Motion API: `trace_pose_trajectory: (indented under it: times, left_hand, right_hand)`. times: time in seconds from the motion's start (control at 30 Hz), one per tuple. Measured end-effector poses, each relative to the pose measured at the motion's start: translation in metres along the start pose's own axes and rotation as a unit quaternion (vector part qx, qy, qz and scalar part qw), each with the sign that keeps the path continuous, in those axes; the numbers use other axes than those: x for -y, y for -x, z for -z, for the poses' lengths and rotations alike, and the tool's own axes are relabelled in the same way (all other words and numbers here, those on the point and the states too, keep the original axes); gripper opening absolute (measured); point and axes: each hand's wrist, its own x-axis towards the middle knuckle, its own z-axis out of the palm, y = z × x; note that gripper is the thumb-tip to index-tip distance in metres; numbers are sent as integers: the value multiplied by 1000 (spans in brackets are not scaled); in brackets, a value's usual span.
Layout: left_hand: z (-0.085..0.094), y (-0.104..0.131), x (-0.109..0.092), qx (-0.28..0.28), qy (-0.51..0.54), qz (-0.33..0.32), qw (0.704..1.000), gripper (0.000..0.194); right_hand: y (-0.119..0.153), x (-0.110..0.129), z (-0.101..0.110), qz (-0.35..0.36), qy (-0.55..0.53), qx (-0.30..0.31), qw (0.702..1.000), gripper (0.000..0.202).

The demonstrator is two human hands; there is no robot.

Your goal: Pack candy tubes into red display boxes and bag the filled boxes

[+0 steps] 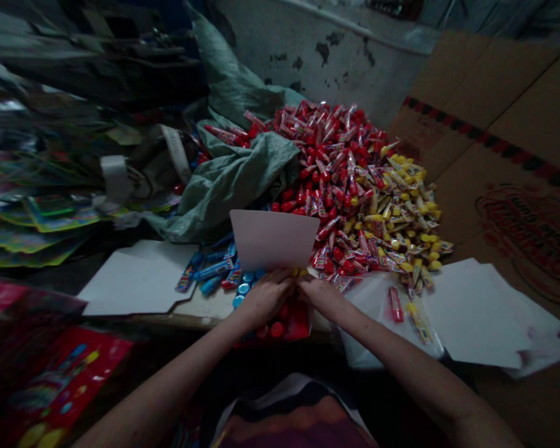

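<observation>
A small open display box [300, 325] stands at the table's front edge, its white lid flap [274, 239] raised. Blue-capped tubes [243, 289] fill its left side, and red-capped tubes [277, 329] are at the front. My left hand [274, 294] is over the box with fingers curled down into it. Close beside it, my right hand [316, 292] reaches in from the right, fingers bent together. Yellow caps [299, 272] show just beyond my fingertips. What the fingers grip is hidden by the hands.
A big heap of red-capped and yellow-capped candy tubes [336, 180] lies behind the box, beside a green woven sack [242, 180]. White sheets lie left [140, 280] and right [478, 314]. Loose blue tubes [214, 267] lie left of the box. A large cardboard carton [508, 143] stands right.
</observation>
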Motion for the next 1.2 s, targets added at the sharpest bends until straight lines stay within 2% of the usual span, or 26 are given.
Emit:
trace_pose_trajectory:
  times: [0.1,0.2,0.33,0.43,0.53,0.6,0.67,0.73,0.8,0.87,0.9,0.97,1.03,1.2]
  left_hand:
    - [-5,1,7,-19,3,-5,1000,32]
    - [-9,1,14,-32,-5,-17,999,35]
    - [-10,-1,17,-30,-7,0,1000,37]
    - [-8,-2,16,-28,-9,13,999,37]
    - [-8,-1,17,-40,-9,5,999,37]
    - [-9,1,19,-53,-11,1,999,37]
    - [-12,3,22,-63,-18,0,998,36]
    - [-12,5,24,-71,-28,2,997,35]
    - [-10,6,23,-83,-33,5,996,34]
    - [-6,8,21,-96,-32,7,995,32]
    - [-4,9,20,-102,-31,8,994,32]
    - [1,10,17,-110,-28,12,994,31]
    - [4,13,15,-113,-29,17,993,31]
    - [8,14,13,-119,-49,6,992,33]
  right_hand:
    - [5,-5,-5,13,-12,-62,998,28]
    - [8,-10,-13,-9,18,-114,993,26]
    - [2,-13,-21,10,64,-100,993,17]
    - [-3,-12,-26,26,77,-108,991,19]
    - [-3,-10,-23,27,22,-138,990,18]
    - [-2,-15,-9,26,-51,-176,983,14]
    - [-2,-33,18,4,-96,-241,966,17]
    - [-8,-67,56,-69,-60,-314,945,23]
    - [-19,-112,95,-212,47,-320,922,28]
    - [-34,-158,123,-261,75,-315,909,34]
    - [-42,-177,130,-278,85,-305,907,36]
    - [-57,-205,133,-303,97,-275,907,43]
    - [-70,-218,124,-325,108,-246,907,49]
    - [-92,-218,103,-368,110,-204,901,45]
